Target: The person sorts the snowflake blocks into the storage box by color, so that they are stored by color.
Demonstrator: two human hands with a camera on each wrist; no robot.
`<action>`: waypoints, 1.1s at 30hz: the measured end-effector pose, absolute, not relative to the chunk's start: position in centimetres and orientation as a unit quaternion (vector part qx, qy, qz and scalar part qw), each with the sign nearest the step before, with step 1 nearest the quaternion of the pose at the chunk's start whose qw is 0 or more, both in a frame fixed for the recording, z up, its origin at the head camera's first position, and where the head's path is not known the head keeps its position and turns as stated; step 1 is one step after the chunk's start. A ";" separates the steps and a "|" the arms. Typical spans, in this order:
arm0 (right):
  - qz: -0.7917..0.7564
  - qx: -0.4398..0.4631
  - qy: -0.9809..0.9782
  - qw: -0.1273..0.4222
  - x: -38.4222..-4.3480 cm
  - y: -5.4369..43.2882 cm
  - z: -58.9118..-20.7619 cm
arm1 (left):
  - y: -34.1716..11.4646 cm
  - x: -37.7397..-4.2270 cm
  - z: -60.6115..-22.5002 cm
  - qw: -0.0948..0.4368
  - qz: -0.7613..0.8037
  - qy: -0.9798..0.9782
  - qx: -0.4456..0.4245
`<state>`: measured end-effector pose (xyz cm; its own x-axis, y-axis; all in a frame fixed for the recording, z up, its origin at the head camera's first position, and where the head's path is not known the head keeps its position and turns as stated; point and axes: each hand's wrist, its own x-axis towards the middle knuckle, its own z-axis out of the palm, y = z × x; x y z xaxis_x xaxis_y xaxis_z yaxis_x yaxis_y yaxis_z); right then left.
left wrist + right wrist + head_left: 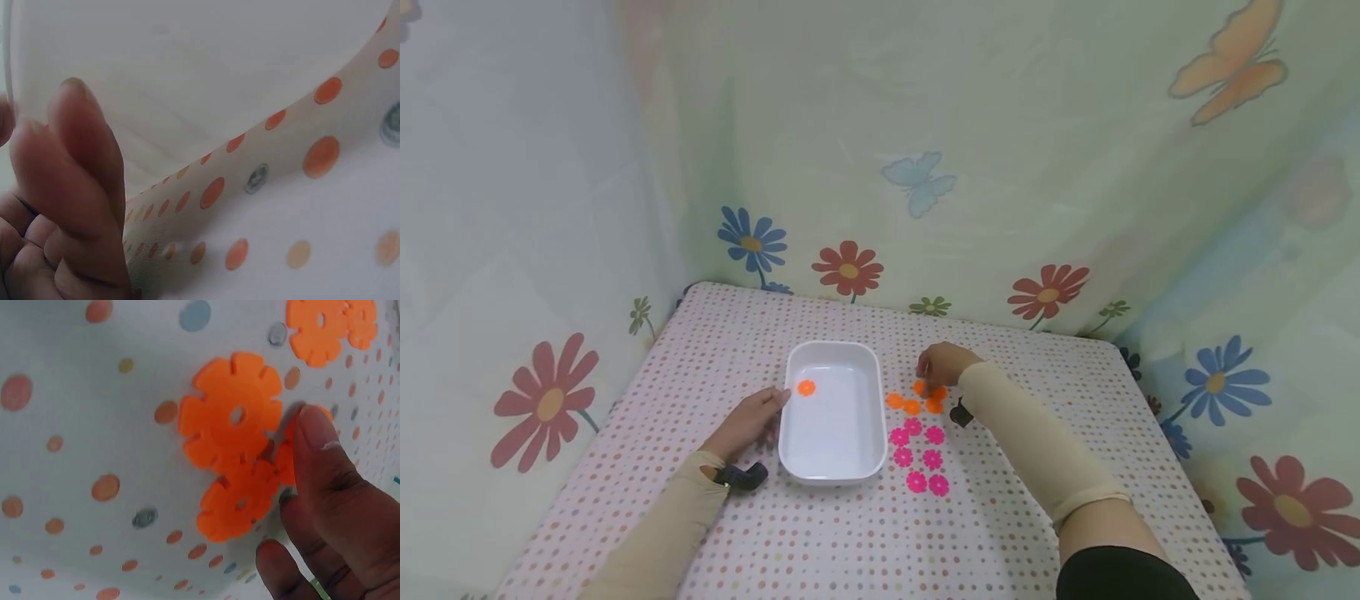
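Head view: a white tray [833, 442] held one orange flower [802, 387]. Left wrist: the left hand [75, 181] pinched the tray's wall. Right wrist: notched orange flowers [215, 419] lay on cloth [87, 450] by the right hand [344, 519], its grip unclear.

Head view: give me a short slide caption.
Left hand at a white tray, right hand at orange flower-shaped discs, pink discs nearby on a dotted tablecloth.

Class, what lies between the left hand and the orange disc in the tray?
The head view shows the left wall of the tray and a bare strip of its floor between the left hand and the orange disc.
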<state>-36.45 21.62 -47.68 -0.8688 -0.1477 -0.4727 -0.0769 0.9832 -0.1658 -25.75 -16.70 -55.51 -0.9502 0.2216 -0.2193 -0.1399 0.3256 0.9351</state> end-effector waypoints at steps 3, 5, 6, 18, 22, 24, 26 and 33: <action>-0.069 -0.055 0.964 0.249 -36.3 21.2 -47.9 | -16.6 -25.9 -55.6 0.154 0.581 0.799 0.021; -0.063 -0.054 0.965 0.248 -36.2 21.0 -47.7 | -16.5 -26.0 -55.5 0.152 0.583 0.798 0.023; -0.058 -0.057 0.966 0.247 -36.1 20.9 -47.6 | -16.4 -26.1 -55.5 0.151 0.586 0.796 0.024; -0.057 -0.171 0.967 0.177 -36.7 13.0 -39.9 | -16.4 -25.5 -55.3 0.149 0.587 0.795 0.022; -0.053 -0.218 0.957 0.181 -37.0 7.4 -38.7 | -16.8 -25.8 -55.9 0.151 0.594 0.790 0.024; -0.054 -0.236 0.952 0.188 -36.6 5.1 -38.8 | -16.9 -26.0 -56.1 0.148 0.602 0.784 0.030; -0.052 -0.243 0.949 0.193 -36.1 3.3 -39.2 | -16.8 -26.3 -56.3 0.148 0.613 0.775 0.038; -0.007 -0.218 0.949 0.227 -36.7 1.9 -43.1 | -16.7 -26.5 -56.4 0.150 0.622 0.767 0.040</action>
